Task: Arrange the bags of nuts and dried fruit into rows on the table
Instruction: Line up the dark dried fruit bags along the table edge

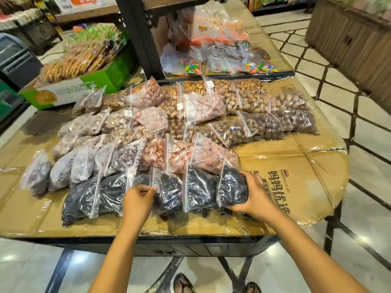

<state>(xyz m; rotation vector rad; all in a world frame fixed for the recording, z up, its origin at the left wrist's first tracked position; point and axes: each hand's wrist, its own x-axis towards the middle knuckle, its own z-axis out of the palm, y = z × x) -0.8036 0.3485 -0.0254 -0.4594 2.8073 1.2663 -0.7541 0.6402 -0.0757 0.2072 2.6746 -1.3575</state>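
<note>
Right hand (255, 200) grips dark bag (231, 187), left hand (137, 200) pinches second bag (169, 196), by "WASHINGLIQUID" cardboard (296, 163).

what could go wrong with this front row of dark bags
1. The right hand grips the rightmost dark bag, which overlaps its neighbour; let go, it may slump sideways and break the row.
2. The left hand pinches only the top edge of the middle dark bag; a tug could drag the overlapping bags.
3. The row lies near the table edge on glossy film, so bags might slide off.
</note>
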